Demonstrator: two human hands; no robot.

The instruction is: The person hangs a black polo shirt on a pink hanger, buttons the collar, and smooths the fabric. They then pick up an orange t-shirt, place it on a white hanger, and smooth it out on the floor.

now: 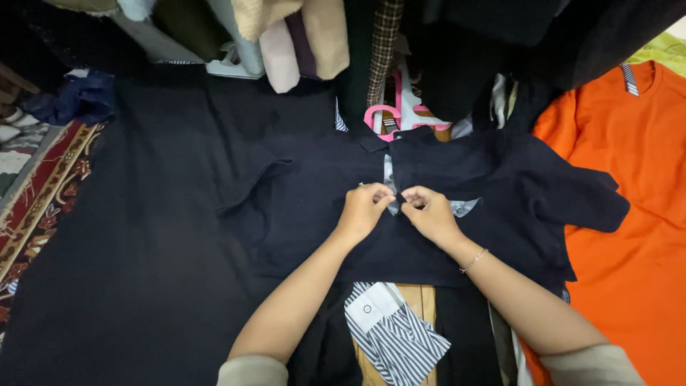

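Observation:
A dark navy collared shirt [314,207] lies spread flat in front of me, collar toward the far side. My left hand [364,209] and my right hand [429,213] meet at the shirt's front opening just below the collar. Both pinch the two edges of the placket, fingers closed on the fabric. A light lining shows in the gap between the edges. A thin bracelet [474,261] circles my right wrist.
An orange T-shirt [629,214] lies to the right. A striped blue-and-white garment [396,336] and a wooden strip [421,300] sit below my hands. Hanging clothes [307,36] and a pink hanger [386,114] crowd the far side. A patterned red rug [36,193] is at left.

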